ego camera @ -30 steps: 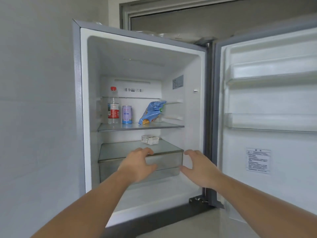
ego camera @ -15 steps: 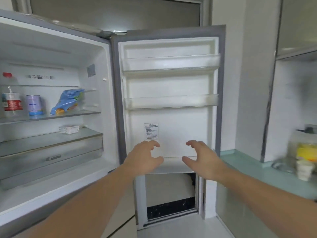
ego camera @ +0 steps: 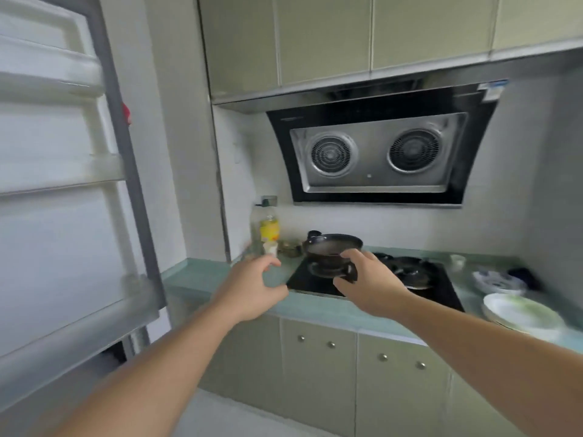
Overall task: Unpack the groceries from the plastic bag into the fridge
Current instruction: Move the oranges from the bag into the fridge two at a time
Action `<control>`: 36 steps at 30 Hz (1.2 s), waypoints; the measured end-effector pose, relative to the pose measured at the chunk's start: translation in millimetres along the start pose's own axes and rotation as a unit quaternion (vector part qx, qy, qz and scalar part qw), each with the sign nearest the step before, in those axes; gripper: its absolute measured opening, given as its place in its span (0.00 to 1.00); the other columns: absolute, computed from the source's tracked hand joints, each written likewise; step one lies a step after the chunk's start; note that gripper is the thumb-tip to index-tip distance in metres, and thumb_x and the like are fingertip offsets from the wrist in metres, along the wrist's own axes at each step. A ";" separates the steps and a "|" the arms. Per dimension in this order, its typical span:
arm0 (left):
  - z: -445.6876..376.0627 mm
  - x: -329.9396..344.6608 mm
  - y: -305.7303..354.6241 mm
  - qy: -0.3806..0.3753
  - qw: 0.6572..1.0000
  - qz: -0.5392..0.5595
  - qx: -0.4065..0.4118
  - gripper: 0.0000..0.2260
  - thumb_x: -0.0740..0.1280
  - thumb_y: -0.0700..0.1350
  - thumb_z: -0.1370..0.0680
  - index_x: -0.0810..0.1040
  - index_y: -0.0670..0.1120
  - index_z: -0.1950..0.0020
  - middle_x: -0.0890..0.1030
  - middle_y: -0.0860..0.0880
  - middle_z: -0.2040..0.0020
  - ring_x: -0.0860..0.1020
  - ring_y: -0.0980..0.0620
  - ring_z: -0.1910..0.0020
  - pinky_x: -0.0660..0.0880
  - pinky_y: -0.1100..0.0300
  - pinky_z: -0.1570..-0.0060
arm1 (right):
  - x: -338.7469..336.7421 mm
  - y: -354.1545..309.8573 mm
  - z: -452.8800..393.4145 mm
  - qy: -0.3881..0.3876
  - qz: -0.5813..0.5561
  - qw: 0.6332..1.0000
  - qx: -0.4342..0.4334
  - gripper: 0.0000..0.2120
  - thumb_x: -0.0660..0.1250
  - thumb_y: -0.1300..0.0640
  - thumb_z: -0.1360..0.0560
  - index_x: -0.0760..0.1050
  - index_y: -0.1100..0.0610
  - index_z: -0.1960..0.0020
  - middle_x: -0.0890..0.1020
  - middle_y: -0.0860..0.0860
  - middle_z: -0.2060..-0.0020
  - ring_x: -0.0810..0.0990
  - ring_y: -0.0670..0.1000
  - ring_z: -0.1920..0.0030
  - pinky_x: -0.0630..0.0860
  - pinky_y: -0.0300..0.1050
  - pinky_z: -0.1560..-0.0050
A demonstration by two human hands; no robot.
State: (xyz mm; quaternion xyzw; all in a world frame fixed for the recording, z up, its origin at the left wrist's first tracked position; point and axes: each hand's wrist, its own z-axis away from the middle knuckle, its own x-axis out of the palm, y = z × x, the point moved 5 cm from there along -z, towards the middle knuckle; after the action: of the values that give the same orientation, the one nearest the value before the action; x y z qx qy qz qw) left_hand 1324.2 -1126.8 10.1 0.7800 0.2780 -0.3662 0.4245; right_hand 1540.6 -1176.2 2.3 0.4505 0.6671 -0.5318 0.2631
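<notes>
Only the open fridge door [ego camera: 63, 190] shows, at the left edge, with its white inner shelves. The fridge's inside and the plastic bag are out of view. My left hand [ego camera: 249, 288] and my right hand [ego camera: 369, 282] are held out in front of me, side by side, over the counter's front edge. Both hands hold nothing, with the fingers curled and apart.
A green counter [ego camera: 202, 275] runs right from the fridge door. On it are a black hob [ego camera: 438, 282] with a dark wok [ego camera: 332, 246], an oil bottle [ego camera: 268, 228] and white plates [ego camera: 523, 313]. An extractor hood [ego camera: 378, 152] hangs above; cabinet doors [ego camera: 318, 367] below.
My view has swung right, from the fridge's inside past the open door to the stove counter. Both hands stayed empty and moved along with the view.
</notes>
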 end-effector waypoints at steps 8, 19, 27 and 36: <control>-22.1 133.4 167.4 -0.141 0.975 0.065 0.162 0.21 0.69 0.55 0.29 0.74 0.57 0.37 0.73 0.57 0.45 0.73 0.54 0.42 0.72 0.54 0.41 | -110.5 160.1 128.4 0.098 0.064 0.970 0.212 0.28 0.62 0.45 0.24 0.60 0.48 0.26 0.67 0.49 0.31 0.76 0.53 0.45 0.76 0.44 0.55; 60.3 297.9 470.7 -0.280 0.896 0.114 0.325 0.21 0.68 0.56 0.29 0.72 0.59 0.36 0.72 0.56 0.37 0.73 0.53 0.41 0.73 0.56 0.42 | -267.7 345.7 339.3 0.184 0.093 0.894 0.397 0.29 0.65 0.45 0.25 0.61 0.50 0.27 0.68 0.52 0.33 0.77 0.52 0.47 0.75 0.45 0.44; 100.4 352.5 621.4 -0.316 0.849 0.150 0.396 0.22 0.67 0.55 0.29 0.72 0.58 0.35 0.73 0.55 0.37 0.74 0.52 0.42 0.73 0.53 0.40 | -337.3 422.7 429.7 0.217 0.113 0.849 0.468 0.30 0.65 0.45 0.25 0.60 0.51 0.26 0.66 0.51 0.29 0.72 0.52 0.36 0.72 0.48 0.39; 73.1 442.6 727.8 -0.347 0.808 0.185 0.439 0.22 0.68 0.55 0.28 0.72 0.57 0.35 0.72 0.55 0.38 0.72 0.53 0.42 0.72 0.55 0.40 | -388.1 514.2 437.4 0.238 0.143 0.815 0.509 0.29 0.65 0.45 0.26 0.61 0.49 0.28 0.67 0.50 0.31 0.74 0.53 0.41 0.72 0.45 0.42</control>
State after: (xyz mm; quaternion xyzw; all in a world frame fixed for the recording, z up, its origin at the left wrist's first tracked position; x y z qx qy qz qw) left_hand 2097.1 -1488.7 -40.7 0.7409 -0.2277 -0.6099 0.1649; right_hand 2114.4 -1700.3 -47.8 0.7230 0.2707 -0.6281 -0.0973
